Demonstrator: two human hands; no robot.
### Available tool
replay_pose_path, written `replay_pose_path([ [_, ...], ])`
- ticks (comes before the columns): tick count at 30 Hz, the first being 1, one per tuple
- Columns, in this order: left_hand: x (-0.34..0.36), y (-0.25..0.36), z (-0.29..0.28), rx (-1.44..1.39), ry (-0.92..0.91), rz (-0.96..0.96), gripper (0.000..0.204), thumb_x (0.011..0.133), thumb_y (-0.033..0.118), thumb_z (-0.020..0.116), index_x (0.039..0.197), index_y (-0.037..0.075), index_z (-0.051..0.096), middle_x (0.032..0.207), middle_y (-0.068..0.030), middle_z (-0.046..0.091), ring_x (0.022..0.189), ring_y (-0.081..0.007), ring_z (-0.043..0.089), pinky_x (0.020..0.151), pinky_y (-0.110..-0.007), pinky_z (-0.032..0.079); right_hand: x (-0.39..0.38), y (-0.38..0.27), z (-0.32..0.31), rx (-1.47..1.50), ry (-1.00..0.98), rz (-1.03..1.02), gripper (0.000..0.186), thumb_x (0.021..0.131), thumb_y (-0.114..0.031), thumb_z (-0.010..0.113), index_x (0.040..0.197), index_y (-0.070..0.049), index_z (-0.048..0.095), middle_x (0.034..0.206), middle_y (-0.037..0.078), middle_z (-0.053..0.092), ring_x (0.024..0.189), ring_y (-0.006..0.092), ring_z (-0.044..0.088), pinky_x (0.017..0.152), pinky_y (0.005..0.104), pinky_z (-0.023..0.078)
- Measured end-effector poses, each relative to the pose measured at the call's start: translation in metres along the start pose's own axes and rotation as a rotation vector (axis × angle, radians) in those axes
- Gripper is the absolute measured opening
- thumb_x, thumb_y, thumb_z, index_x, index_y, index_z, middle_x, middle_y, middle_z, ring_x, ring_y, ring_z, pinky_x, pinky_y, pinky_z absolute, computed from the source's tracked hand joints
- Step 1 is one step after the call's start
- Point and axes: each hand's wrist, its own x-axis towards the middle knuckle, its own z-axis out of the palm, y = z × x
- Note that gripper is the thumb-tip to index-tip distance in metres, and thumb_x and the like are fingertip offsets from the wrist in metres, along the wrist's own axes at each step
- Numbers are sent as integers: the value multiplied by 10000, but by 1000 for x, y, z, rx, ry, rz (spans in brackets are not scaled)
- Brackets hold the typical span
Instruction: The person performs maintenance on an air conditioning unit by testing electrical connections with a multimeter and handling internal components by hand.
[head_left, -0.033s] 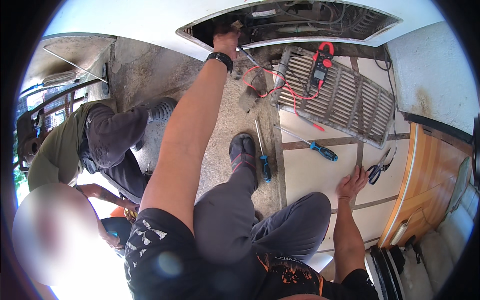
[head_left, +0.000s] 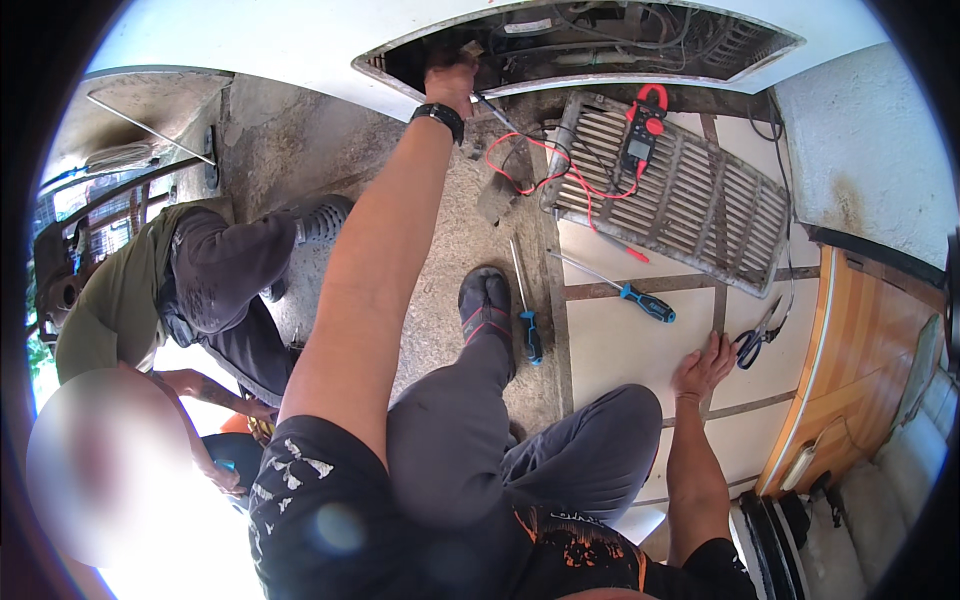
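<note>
My left hand (head_left: 452,85) reaches into the dark opening (head_left: 640,50) low in a white panel. Its fingers look closed beside a small brownish piece (head_left: 472,49); what they grip is hard to make out. On the floor tiles my right hand (head_left: 704,366) lies flat with fingers spread, just beside dark-handled scissors (head_left: 757,342). A red and black clamp meter (head_left: 642,130) rests on a dirty slatted grille (head_left: 690,195). From it run red and black test leads (head_left: 572,172), a red probe (head_left: 637,254) lying by the grille. Two blue-handled screwdrivers, one (head_left: 530,325) upright in view, one (head_left: 645,300) slanted, lie nearby.
Wires (head_left: 640,38) and a pipe run inside the opening. A co-worker in a green shirt (head_left: 110,290) crouches at my left, hands low. To the right stand a white wall block (head_left: 850,140) and a wooden panel (head_left: 850,350). A cable hangs beside the grille.
</note>
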Motion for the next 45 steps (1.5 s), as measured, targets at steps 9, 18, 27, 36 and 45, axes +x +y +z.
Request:
replay_pose_path([
  [9,-7,9,-14,103,-37,-2,401,916,-58,591,1269,128,548,1128,-39,615,985,-192,615,823,-316,515,4,-2,2,17,22,-49,496,919,-222,443,1383,-54,492,1433,170,449,1415,409,297,1172,568,233],
  [18,16,-10,-31,478,0,147,502,880,-11,544,1369,102,562,1142,-115,639,986,-190,612,862,-313,497,3,-1,3,27,-6,-18,484,914,-224,448,1372,-77,511,1435,153,443,1419,392,293,1180,557,233],
  [27,16,-10,-33,565,27,194,452,852,26,552,1292,95,629,1107,-129,680,988,-210,637,872,-337,489,2,0,5,18,-3,-14,487,915,-226,449,1380,-92,505,1439,155,441,1418,394,296,1175,562,241],
  [36,-3,-2,-26,497,-26,219,355,865,91,614,1212,35,665,1115,-110,688,989,-221,634,884,-337,482,1,0,4,14,-11,-23,494,914,-226,451,1385,-84,490,1441,165,437,1421,404,286,1175,566,231],
  [45,-31,3,-19,696,130,348,371,828,322,629,1012,13,722,1005,-226,715,965,-395,679,893,-427,521,0,-4,4,27,-19,-24,513,932,-243,433,1413,-68,471,1443,189,436,1425,417,276,1180,562,203],
])
